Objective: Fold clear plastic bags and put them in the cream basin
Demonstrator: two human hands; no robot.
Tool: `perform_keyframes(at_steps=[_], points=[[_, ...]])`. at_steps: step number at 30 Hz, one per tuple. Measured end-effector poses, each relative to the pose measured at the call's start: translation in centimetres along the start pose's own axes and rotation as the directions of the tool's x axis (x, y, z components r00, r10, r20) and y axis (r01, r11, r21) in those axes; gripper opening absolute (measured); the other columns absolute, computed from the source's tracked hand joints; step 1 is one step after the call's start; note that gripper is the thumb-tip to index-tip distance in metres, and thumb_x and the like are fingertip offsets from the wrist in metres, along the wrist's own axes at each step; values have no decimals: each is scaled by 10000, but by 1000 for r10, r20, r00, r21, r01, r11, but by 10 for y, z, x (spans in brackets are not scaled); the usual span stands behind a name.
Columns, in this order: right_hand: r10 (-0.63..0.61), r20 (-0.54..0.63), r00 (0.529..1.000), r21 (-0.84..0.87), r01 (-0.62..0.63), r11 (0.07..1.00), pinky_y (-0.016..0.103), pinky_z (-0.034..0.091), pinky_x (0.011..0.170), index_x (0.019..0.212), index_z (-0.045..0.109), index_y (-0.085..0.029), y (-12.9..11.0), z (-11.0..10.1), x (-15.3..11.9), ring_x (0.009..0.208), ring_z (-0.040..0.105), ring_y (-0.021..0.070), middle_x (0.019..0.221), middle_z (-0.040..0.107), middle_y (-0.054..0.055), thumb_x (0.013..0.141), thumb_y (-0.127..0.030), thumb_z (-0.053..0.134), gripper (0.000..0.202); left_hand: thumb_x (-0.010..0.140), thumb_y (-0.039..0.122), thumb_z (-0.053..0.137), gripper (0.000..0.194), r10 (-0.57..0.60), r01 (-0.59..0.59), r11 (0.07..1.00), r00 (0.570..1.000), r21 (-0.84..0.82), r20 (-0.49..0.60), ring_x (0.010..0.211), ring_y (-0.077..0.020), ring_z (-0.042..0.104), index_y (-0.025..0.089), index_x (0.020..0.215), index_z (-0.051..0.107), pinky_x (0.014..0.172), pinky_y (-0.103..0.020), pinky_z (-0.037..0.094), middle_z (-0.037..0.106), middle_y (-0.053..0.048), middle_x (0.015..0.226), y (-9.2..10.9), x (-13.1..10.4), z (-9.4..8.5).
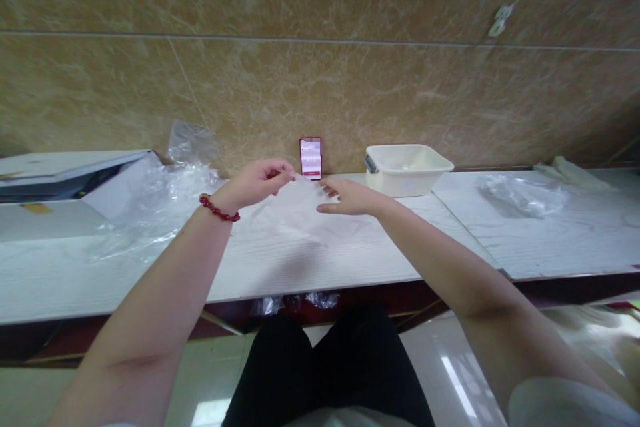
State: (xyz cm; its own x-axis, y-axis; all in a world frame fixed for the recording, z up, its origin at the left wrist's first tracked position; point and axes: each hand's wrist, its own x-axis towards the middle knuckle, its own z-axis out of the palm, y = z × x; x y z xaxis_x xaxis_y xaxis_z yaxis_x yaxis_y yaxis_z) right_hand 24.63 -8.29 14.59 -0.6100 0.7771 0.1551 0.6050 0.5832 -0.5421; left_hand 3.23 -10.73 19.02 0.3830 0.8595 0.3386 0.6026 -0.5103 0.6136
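A thin, clear plastic bag [295, 210] hangs over the middle of the white table, its outline faint against the surface. At its upper edge my left hand [263, 180] is closed, pinching the plastic between thumb and fingers; a red bead bracelet [219, 208] circles that wrist. My right hand [347, 196] is at the bag's right side, fingers spread and thumb apart. Whether its fingertips touch the plastic I cannot tell. Just beyond both hands, a phone [311, 159] with a lit screen leans upright against the wall.
A cream plastic tub [407, 177] stands back right. Crumpled clear plastic [525, 195] lies farther right. On the left are an open white box [45, 220] and loose plastic film [187, 180]. The marbled wall [320, 93] rises along the table's back edge.
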Motion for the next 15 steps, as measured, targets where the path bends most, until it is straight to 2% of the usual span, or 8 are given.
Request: perform_keyframes(at_steps=[4, 6, 9, 11, 13, 15], points=[[94, 21, 995, -102, -92, 991, 259, 435, 695, 880, 600, -196, 11, -1, -7, 769, 574, 161, 884, 626, 45, 646, -314, 610, 262, 719, 313, 472, 186, -24, 21, 999, 997, -35, -70, 437, -72, 387, 179, 631, 567, 419, -174, 284, 440, 32, 470, -3, -5, -7], [165, 10, 986, -86, -163, 983, 264, 439, 680, 755, 614, -191, 19, -4, -9, 740, 573, 164, 796, 632, 35, 646, -285, 606, 144, 710, 314, 485, 170, -55, 46, 996, 992, -78, -117, 423, -69, 369, 181, 635, 559, 402, -174, 264, 432, 32, 461, -9, -7, -10], [328, 20, 945, 148, -327, 933, 242, 460, 588, 702, 581, -175, 30, -6, -9, 708, 571, 148, 765, 622, 41, 667, -288, 589, 118, 709, 315, 485, 147, -124, 83, 975, 973, -207, -193, 381, -60, 326, 189, 670, 551, 365, -176, 223, 420, 37, 449, -23, -7, -10], [413, 49, 909, 375, -401, 836, 220, 471, 545, 732, 539, -171, 34, -6, -6, 726, 573, 131, 840, 614, 51, 697, -288, 567, 126, 711, 308, 475, 142, -166, 89, 945, 960, -314, -227, 362, -59, 311, 191, 672, 545, 351, -178, 215, 407, 38, 440, -36, -3, -9], [450, 33, 892, 551, -392, 737, 216, 484, 543, 761, 489, -171, 35, -5, -2, 763, 574, 118, 928, 596, 61, 739, -280, 528, 117, 702, 284, 466, 135, -208, 104, 913, 951, -395, -229, 367, -64, 326, 185, 646, 540, 357, -182, 240, 400, 35, 439, -51, 2, -8], [457, -45, 888, 618, -335, 712, 215, 494, 545, 770, 453, -172, 35, -7, 2, 783, 571, 111, 941, 589, 61, 771, -263, 489, 98, 684, 261, 468, 122, -307, 206, 893, 929, -401, -208, 409, -78, 383, 173, 634, 537, 394, -194, 298, 439, 19, 481, -65, 7, -8]])
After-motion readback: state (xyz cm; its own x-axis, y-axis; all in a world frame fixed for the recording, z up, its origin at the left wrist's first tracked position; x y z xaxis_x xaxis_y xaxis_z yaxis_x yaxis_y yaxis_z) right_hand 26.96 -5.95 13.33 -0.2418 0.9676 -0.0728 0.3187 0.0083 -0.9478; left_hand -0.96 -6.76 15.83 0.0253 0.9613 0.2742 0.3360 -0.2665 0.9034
